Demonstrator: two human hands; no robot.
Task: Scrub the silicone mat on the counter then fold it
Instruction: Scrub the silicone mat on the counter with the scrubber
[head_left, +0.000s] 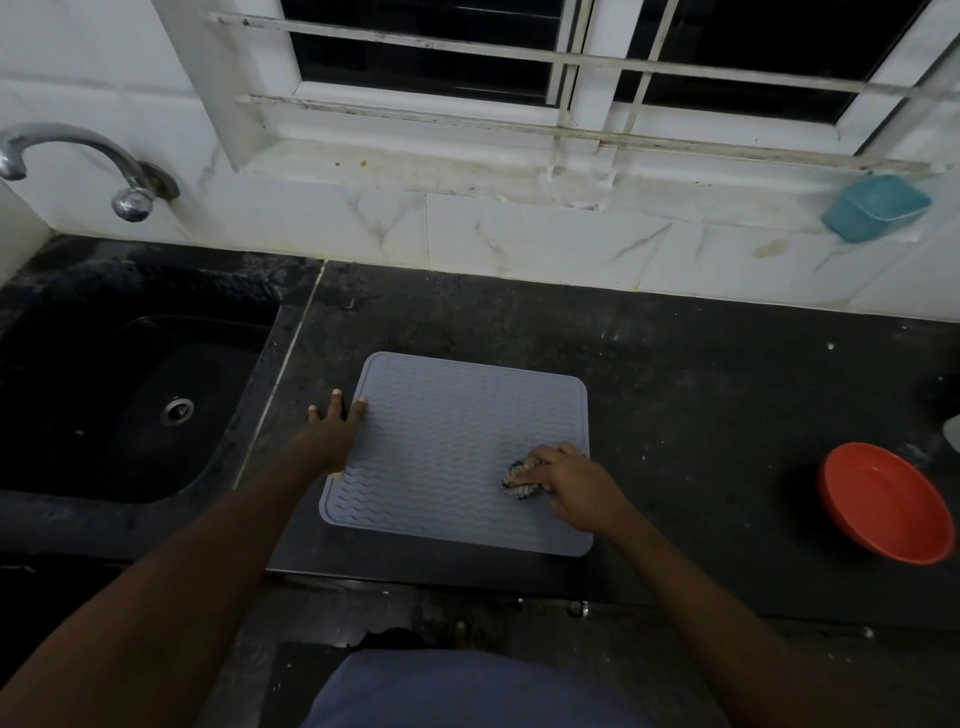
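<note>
1. Scrubbing step: our right hand (569, 480) grips a scrubber (519, 480) on the silicone mat (457, 441).
2. Left hand (332, 431), fingers spread, pins the mat's edge.
3. Next, probably: sweep towards left hand; folding later.

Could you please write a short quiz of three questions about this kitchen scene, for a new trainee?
1. True or false: the silicone mat is already folded.
2. Which hand holds the scrubber? A) left hand B) right hand
3. Fill in: the red bowl sits on the counter to the mat's ____.

Key: 1. False, it lies flat. 2. B. 3. Right.
</note>
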